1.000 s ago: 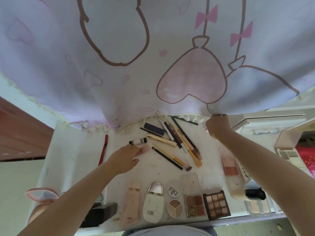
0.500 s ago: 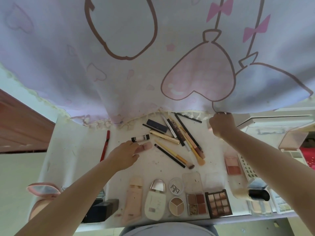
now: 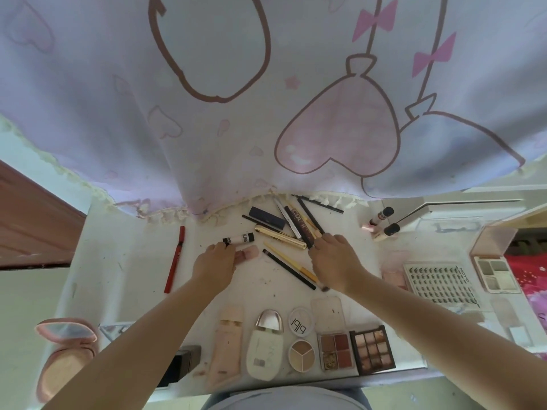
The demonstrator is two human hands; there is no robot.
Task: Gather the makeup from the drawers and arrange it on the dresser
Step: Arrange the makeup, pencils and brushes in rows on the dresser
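Note:
Makeup lies spread over the white dresser top (image 3: 124,261). My left hand (image 3: 213,264) pinches a short pink tube (image 3: 248,252) lying on the top, just below a black-and-white tube (image 3: 239,238). My right hand (image 3: 336,261) is down on a loose pile of pencils and brushes (image 3: 299,223), its fingers curled over a dark brown tube (image 3: 302,229); the hand hides whether they grip it. A gold tube (image 3: 279,236), a yellow brush (image 3: 288,260) and a black pencil (image 3: 288,270) lie between my hands.
A heart-print curtain (image 3: 266,99) hangs over the dresser's back edge. Palettes (image 3: 372,349), a white bottle (image 3: 265,347) and a pink tube (image 3: 226,344) line the front edge. A red pencil (image 3: 175,258) lies left, a lash tray (image 3: 441,281) right, a pink compact (image 3: 66,350) front left.
My right hand has let go of the curtain edge and come down and left onto the pencil pile, uncovering two small tubes at the back right. My left hand stays on the pink tube.

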